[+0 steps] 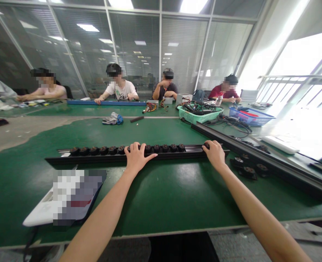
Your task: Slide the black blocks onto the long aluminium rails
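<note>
Black rail: left hand spread across it, right hand pinching a dark piece. White-and-dark object, markings blurred. Beyond: green basket.

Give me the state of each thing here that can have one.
Black rail: partly filled with dark round pieces
Left hand: spread across the rail
Right hand: fingertips at a dark piece
Green basket: open, heaped with cables
Blue basket: open
Cloth: crumpled
</note>
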`<state>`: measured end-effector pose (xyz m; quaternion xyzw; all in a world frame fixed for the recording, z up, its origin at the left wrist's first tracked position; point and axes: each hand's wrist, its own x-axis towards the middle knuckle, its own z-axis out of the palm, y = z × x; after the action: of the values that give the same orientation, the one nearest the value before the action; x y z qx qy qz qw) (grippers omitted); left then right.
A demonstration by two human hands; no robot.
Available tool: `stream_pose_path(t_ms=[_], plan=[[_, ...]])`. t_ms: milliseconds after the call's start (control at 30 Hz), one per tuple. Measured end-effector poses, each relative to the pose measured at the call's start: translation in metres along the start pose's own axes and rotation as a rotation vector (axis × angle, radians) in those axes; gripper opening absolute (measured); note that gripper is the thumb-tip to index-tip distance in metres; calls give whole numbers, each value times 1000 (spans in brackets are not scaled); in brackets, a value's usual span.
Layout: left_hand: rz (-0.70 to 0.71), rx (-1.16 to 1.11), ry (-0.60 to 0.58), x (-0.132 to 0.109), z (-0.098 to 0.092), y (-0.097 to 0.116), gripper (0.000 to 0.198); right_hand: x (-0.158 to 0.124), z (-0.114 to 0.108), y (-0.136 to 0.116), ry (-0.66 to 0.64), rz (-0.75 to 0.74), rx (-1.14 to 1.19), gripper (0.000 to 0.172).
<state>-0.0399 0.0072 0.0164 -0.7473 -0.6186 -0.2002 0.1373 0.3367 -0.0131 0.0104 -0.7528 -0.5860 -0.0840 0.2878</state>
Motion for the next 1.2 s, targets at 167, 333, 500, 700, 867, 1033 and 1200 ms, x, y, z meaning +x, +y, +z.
stream_pose_path(t_ms=[167,333,500,700,867,1033,1200], plan=[[3,-30,5,0,0,0,83,2,2,3,-8,5,-10,24],[2,-23,4,-1,1,0,83,2,1,6,-3,13,-18,24],[7,-11,7,0,1,-1,84,1,0,6,7,9,-7,25],[6,-5,3,0,1,-1,83,1,1,5,9,9,-10,25],[-2,-16,1,0,2,-1,82,1,1,5,15,4,-14,27],[2,-11,-2,0,1,0,83,2,0,6,3,10,-20,26],[3,-19,4,0,0,0,82,3,1,6,-1,12,-21,25]])
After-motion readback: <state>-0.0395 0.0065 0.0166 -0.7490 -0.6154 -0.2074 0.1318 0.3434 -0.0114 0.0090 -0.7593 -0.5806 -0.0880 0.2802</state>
